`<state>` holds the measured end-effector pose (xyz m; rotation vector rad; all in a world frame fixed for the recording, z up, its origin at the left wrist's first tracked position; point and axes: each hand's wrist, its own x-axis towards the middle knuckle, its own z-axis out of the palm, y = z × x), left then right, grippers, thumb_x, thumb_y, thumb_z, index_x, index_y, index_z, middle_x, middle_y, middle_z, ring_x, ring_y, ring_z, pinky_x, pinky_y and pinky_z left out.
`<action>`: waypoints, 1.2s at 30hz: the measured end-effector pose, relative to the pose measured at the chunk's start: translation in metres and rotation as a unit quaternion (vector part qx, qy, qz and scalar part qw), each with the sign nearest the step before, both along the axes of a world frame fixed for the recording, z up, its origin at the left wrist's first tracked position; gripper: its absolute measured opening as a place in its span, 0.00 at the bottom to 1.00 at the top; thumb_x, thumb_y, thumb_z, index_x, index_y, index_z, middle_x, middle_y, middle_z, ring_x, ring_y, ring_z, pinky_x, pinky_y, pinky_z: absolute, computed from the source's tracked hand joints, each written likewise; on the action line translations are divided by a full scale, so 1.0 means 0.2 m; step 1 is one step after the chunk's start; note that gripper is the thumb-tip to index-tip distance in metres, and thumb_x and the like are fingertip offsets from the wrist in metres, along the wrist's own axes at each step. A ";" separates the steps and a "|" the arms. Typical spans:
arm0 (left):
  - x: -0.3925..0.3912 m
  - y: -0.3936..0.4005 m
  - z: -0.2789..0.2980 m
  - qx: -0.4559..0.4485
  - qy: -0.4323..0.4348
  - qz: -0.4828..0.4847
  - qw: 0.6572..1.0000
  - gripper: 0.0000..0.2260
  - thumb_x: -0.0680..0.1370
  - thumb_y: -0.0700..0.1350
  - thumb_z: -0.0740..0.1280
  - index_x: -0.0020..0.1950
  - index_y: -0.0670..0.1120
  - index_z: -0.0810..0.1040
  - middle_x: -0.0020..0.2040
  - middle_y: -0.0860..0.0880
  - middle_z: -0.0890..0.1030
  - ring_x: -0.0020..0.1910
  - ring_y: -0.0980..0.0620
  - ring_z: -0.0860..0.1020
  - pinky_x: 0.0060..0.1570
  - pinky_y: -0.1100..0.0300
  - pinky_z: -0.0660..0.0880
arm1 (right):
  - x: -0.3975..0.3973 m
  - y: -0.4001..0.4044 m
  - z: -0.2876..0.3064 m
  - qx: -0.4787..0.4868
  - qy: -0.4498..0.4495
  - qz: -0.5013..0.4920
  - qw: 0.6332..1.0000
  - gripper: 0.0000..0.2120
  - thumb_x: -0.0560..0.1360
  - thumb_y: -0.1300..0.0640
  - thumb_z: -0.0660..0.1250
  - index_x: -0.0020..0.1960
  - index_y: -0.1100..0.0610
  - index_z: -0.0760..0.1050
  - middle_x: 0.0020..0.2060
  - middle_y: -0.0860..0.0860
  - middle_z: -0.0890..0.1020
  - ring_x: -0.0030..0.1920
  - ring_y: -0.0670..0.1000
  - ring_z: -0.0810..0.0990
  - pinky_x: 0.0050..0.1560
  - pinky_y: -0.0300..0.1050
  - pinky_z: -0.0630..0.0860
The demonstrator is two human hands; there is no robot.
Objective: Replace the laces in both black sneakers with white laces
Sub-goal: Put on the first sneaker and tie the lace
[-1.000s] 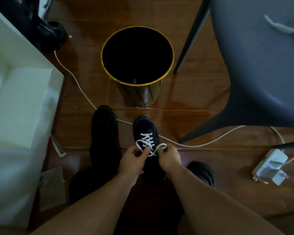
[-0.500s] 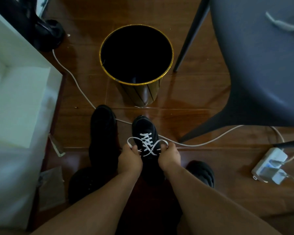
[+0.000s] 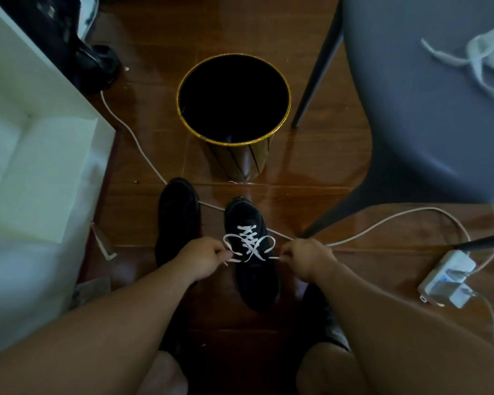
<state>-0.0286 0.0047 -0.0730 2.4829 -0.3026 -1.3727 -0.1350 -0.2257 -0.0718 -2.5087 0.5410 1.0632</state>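
Both hands have drawn apart, pulling the bow loops wider.
Left hand [image 3: 204,259] and right hand [image 3: 305,259] each pinch the flat white lace [image 3: 250,242]; the laced black sneaker [image 3: 251,252] sits between both grips.

Your left hand [image 3: 203,259] and right hand [image 3: 307,259] each pinch a white lace [image 3: 250,243] loop over the centre sneaker [image 3: 250,252].

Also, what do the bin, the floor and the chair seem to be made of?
The bin looks like dark glossy metal or plastic with a gold-coloured rim; its side shines, but the look leaves the material open. The floor seems to be polished brown wood or laminate: it has plank seams and mirror-like reflections. The chair is probably moulded grey plastic, smooth and matte in one curved piece.
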 end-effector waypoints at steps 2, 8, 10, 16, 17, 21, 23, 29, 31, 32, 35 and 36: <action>0.07 0.04 0.05 0.083 -0.034 -0.051 0.995 0.12 0.83 0.57 0.67 0.49 0.51 0.84 0.47 0.49 0.83 0.47 0.49 0.81 0.53 0.51 0.79 | -0.02 -0.07 0.07 -0.053 0.020 -0.023 0.998 0.11 0.82 0.47 0.63 0.62 0.45 0.79 0.59 0.51 0.84 0.61 0.57 0.82 0.59 0.55 0.76; 0.17 0.27 0.23 0.252 -0.132 -0.070 0.956 0.13 0.80 0.57 0.71 0.48 0.48 0.78 0.46 0.46 0.80 0.44 0.44 0.80 0.52 0.47 0.81 | -0.18 -0.24 0.30 -0.177 0.054 -0.136 0.973 0.16 0.81 0.58 0.63 0.67 0.55 0.77 0.64 0.56 0.81 0.64 0.59 0.80 0.64 0.57 0.73; 0.15 0.30 0.27 0.250 -0.147 -0.046 0.956 0.13 0.78 0.57 0.74 0.49 0.47 0.80 0.44 0.46 0.80 0.44 0.44 0.81 0.51 0.47 0.81 | -0.23 -0.27 0.38 -0.187 0.051 -0.148 0.970 0.16 0.80 0.59 0.65 0.67 0.56 0.77 0.64 0.57 0.81 0.64 0.60 0.80 0.63 0.57 0.73; 0.07 0.23 0.43 0.104 -0.218 0.017 0.970 0.04 0.82 0.52 0.70 0.49 0.55 0.83 0.47 0.50 0.82 0.45 0.46 0.80 0.47 0.50 0.82 | -0.21 -0.15 0.51 -0.122 -0.004 -0.154 0.980 0.14 0.80 0.55 0.66 0.65 0.55 0.77 0.63 0.56 0.80 0.65 0.60 0.77 0.62 0.57 0.73; 0.07 0.20 0.45 0.043 -0.216 0.042 0.975 0.06 0.83 0.52 0.68 0.50 0.56 0.84 0.48 0.52 0.83 0.47 0.47 0.81 0.49 0.49 0.82 | -0.18 -0.10 0.50 -0.078 -0.021 -0.149 0.986 0.13 0.81 0.51 0.66 0.63 0.56 0.78 0.61 0.55 0.81 0.63 0.60 0.79 0.60 0.55 0.75; 0.09 0.03 0.52 -0.185 -0.169 0.171 0.953 0.08 0.84 0.47 0.68 0.58 0.50 0.85 0.54 0.52 0.83 0.55 0.48 0.80 0.57 0.46 0.80 | 0.00 0.07 0.52 0.103 -0.137 -0.179 0.969 0.11 0.81 0.50 0.68 0.47 0.56 0.84 0.45 0.52 0.85 0.49 0.55 0.84 0.49 0.48 0.80; 0.12 -0.08 0.53 -0.251 -0.140 0.223 0.932 0.08 0.83 0.43 0.69 0.59 0.50 0.85 0.54 0.50 0.85 0.52 0.48 0.82 0.51 0.50 0.82 | 0.08 0.13 0.54 0.142 -0.195 -0.200 0.950 0.11 0.82 0.52 0.67 0.43 0.54 0.82 0.41 0.49 0.84 0.46 0.52 0.82 0.45 0.43 0.75; 0.15 -0.19 0.41 -0.255 -0.120 0.227 0.932 0.19 0.81 0.40 0.68 0.69 0.57 0.80 0.65 0.55 0.79 0.64 0.55 0.76 0.65 0.51 0.76 | 0.18 0.16 0.42 0.081 -0.273 -0.180 0.941 0.17 0.83 0.57 0.60 0.71 0.55 0.76 0.65 0.56 0.77 0.65 0.58 0.76 0.66 0.49 0.73; 0.13 -0.17 0.29 -0.146 -0.130 0.227 0.954 0.10 0.82 0.43 0.67 0.62 0.52 0.83 0.59 0.50 0.84 0.58 0.49 0.81 0.60 0.50 0.79 | 0.13 0.15 0.33 0.061 -0.221 -0.197 0.953 0.15 0.83 0.55 0.61 0.66 0.56 0.79 0.60 0.56 0.80 0.61 0.58 0.79 0.61 0.50 0.76; 0.10 -0.15 0.23 -0.089 -0.107 0.220 0.965 0.07 0.82 0.44 0.67 0.55 0.47 0.84 0.53 0.45 0.86 0.52 0.44 0.83 0.54 0.48 0.82 | 0.11 0.16 0.27 0.061 -0.164 -0.207 0.963 0.13 0.82 0.53 0.62 0.61 0.58 0.80 0.55 0.56 0.82 0.57 0.58 0.81 0.54 0.48 0.77; -0.09 -0.09 0.01 -0.033 0.093 0.334 0.937 0.16 0.84 0.51 0.66 0.50 0.37 0.81 0.35 0.42 0.81 0.31 0.45 0.78 0.34 0.56 0.76 | 0.00 0.21 0.08 0.086 -0.010 -0.194 0.977 0.20 0.82 0.44 0.62 0.62 0.58 0.81 0.55 0.57 0.83 0.57 0.58 0.82 0.51 0.44 0.75; -0.15 -0.08 -0.04 -0.032 0.144 0.366 0.919 0.17 0.84 0.54 0.65 0.51 0.39 0.81 0.36 0.44 0.80 0.31 0.48 0.77 0.33 0.58 0.75 | -0.02 0.23 0.03 0.100 0.017 -0.204 0.974 0.22 0.82 0.43 0.61 0.65 0.57 0.80 0.59 0.58 0.83 0.59 0.58 0.82 0.54 0.44 0.76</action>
